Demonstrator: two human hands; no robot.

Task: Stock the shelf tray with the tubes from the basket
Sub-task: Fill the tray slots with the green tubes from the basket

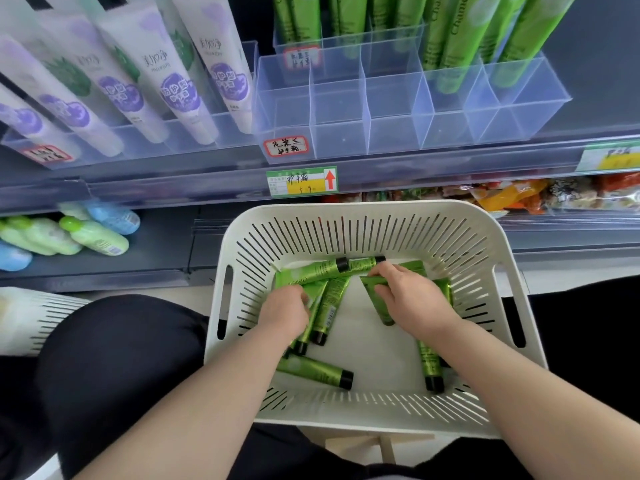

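Observation:
A white slotted basket (481,244) sits in front of me, below the shelf, holding several green tubes with black caps (317,370). My left hand (282,311) reaches into the left side and curls its fingers round a green tube (317,306). My right hand (407,299) is on the right side, its fingers pinching the flat end of another green tube (375,282). On the shelf above stands a clear plastic tray (346,119) with dividers. Its front compartments hold nothing; green tubes (450,46) stand in its back right ones.
White and purple tubes (156,71) stand in the tray to the left. The shelf edge carries a price label (301,181). Green and blue bottles (93,233) lie on the lower shelf at left, snack packets (519,195) at right. Another white basket (31,317) sits at far left.

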